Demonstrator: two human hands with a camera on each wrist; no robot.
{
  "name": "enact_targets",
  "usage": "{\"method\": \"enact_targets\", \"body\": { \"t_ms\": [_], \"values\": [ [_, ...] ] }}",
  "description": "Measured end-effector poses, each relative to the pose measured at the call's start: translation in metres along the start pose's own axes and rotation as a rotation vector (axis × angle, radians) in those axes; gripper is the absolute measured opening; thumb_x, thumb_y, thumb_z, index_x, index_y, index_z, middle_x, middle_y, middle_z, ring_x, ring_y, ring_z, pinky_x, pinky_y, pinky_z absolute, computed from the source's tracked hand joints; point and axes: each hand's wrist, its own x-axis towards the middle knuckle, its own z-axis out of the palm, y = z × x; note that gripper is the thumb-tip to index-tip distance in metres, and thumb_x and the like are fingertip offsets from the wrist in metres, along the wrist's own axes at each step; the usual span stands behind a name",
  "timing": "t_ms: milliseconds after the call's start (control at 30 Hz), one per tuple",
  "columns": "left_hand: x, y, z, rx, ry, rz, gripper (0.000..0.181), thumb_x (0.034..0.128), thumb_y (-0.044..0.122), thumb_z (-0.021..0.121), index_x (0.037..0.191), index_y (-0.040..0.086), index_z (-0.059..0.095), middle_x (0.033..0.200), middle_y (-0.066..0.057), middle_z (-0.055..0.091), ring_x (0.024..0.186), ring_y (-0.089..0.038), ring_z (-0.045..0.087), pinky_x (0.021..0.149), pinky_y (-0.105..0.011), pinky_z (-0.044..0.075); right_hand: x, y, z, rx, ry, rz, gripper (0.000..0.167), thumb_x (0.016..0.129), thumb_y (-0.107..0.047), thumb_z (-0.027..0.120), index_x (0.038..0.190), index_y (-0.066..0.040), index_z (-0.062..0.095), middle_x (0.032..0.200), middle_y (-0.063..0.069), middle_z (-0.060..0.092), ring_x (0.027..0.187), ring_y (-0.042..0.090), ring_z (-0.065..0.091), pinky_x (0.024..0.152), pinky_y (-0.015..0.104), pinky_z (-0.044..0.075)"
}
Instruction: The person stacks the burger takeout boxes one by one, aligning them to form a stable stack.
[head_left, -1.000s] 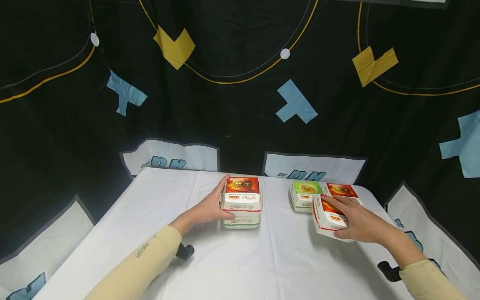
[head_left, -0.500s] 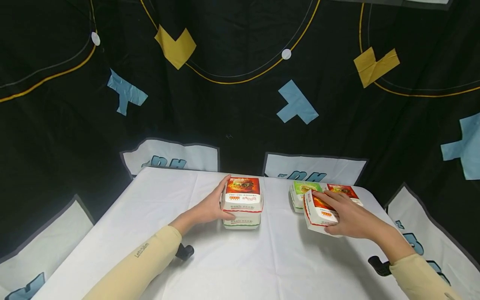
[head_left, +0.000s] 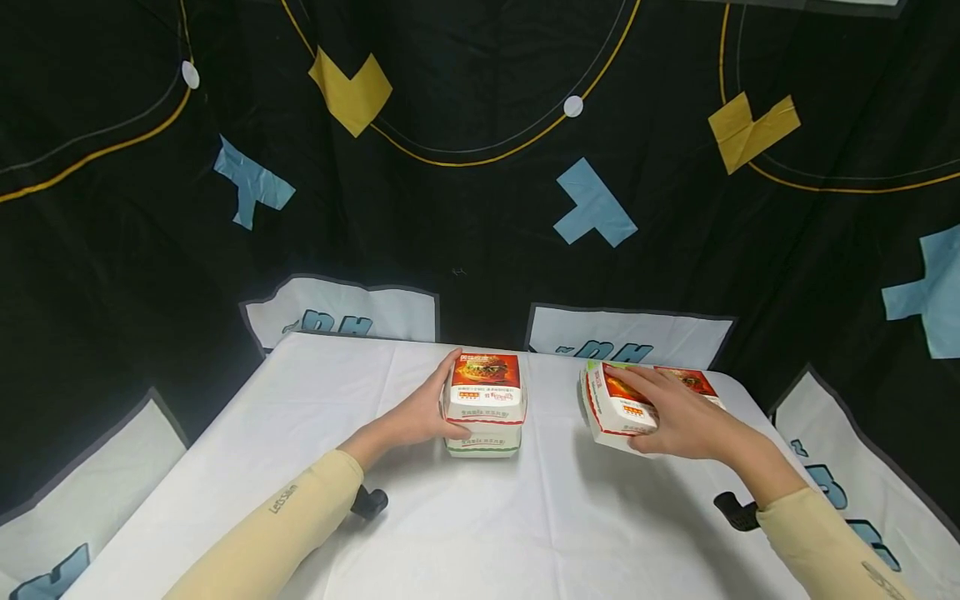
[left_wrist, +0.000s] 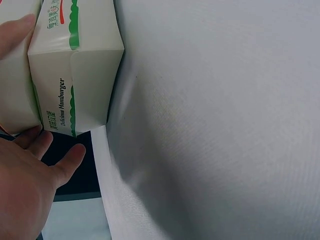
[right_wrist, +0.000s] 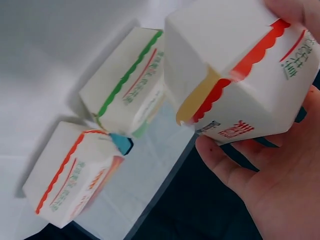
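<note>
Two are stacked: your left hand [head_left: 422,412] grips a red-topped white card box [head_left: 486,388] on a green-trimmed white box [head_left: 483,443]. Not yet set down: the second red-topped box [head_left: 617,414] your right hand [head_left: 688,418] holds near a green-topped box [right_wrist: 120,87].

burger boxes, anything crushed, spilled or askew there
No damage or spill shows. Only the box in the right hand sits askew, but it is held above the table, so that hardly looks odd. The stack at the left hand stands upright.
</note>
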Motion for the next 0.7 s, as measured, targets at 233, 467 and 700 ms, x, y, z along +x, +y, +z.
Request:
{"method": "enact_targets", "body": {
  "t_ms": [233,467,700],
  "values": [
    [0.002,-0.001,0.001,-0.001,0.000,0.006,0.132,0.0692,0.023,0.094,0.161,0.034,0.000,0.159,-0.002,0.030,0.145,-0.023,0.031,0.118,-0.061,0.025,0.012,-0.011,-0.003,0.009,-0.003,-0.030,0.098,0.078,-0.045,0.079,0.159,-0.041,0.024,0.157,0.003,0.040,0.137,0.035,0.039,0.097,0.066,0.046],
    [-0.001,0.007,0.000,-0.014,-0.010,0.003,0.130,0.0715,0.015,0.091,0.162,0.027,-0.001,0.161,-0.008,0.028,0.147,-0.027,0.029,0.119,-0.061,0.024,0.022,-0.021,-0.006,0.005,-0.003,-0.018,0.097,0.078,-0.046,0.077,0.159,-0.043,0.023,0.159,0.005,0.037,0.138,0.034,0.037,0.097,0.065,0.047],
    [0.002,0.001,0.000,0.012,-0.003,0.001,0.131,0.0699,0.024,0.093,0.161,0.036,0.000,0.159,-0.002,0.029,0.146,-0.023,0.030,0.118,-0.059,0.026,0.032,-0.028,-0.010,-0.006,0.023,-0.037,0.094,0.080,-0.049,0.073,0.158,-0.047,0.021,0.159,0.001,0.036,0.138,0.030,0.037,0.095,0.061,0.049]
  ]
}}
